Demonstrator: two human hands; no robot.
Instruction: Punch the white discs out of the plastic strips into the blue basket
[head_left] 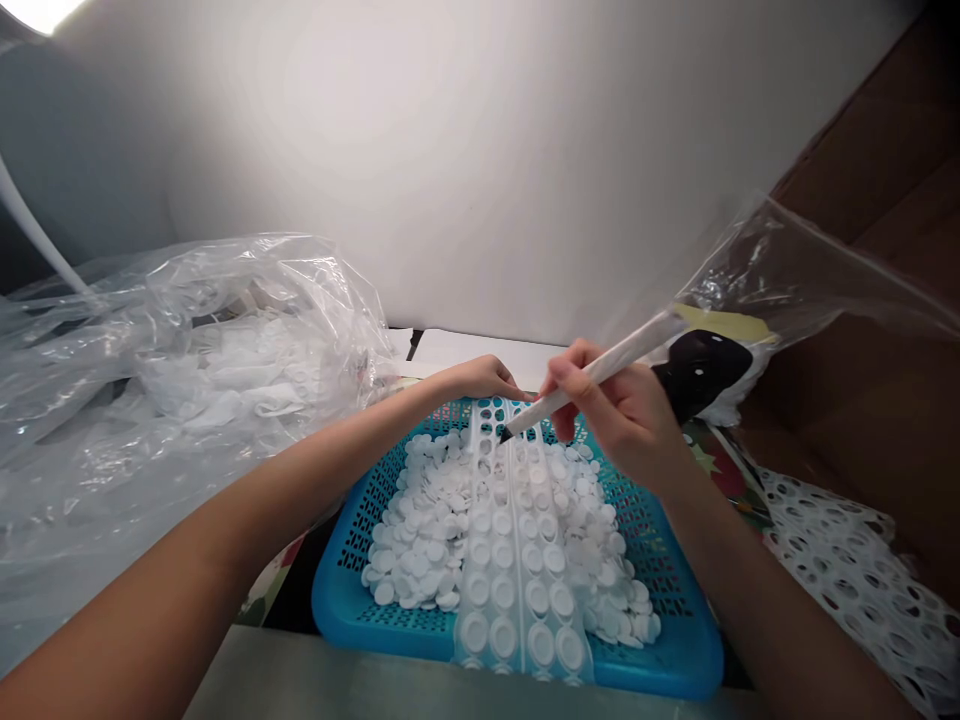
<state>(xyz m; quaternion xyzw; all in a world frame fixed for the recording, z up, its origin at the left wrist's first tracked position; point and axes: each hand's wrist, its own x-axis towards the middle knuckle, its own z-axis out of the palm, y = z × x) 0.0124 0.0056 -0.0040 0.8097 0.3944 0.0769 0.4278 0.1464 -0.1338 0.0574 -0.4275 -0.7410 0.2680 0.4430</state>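
My right hand [619,410] grips a white stick with a dark tip [577,395], held like a pen and slanting down to the left. Its tip meets the far part of a white plastic sheet with rows of round discs [517,560]. This sheet lies lengthwise over a blue perforated basket [337,610]. Near the tip and beyond it, the sheet's holes are open; closer to me, discs still sit in them. At the basket's far rim, my left hand [487,378] is closed on the sheet's far end, its fingertips partly hidden. Loose white discs [427,540] heap on both sides of the sheet.
Clear plastic bags [300,270] with white pieces bulge on the left. Sheets with punched-out holes [847,570] lie at the right, beside a brown cardboard box [885,400]. A black rounded object [705,365] stands behind my right hand. A white wall [487,180] rises behind.
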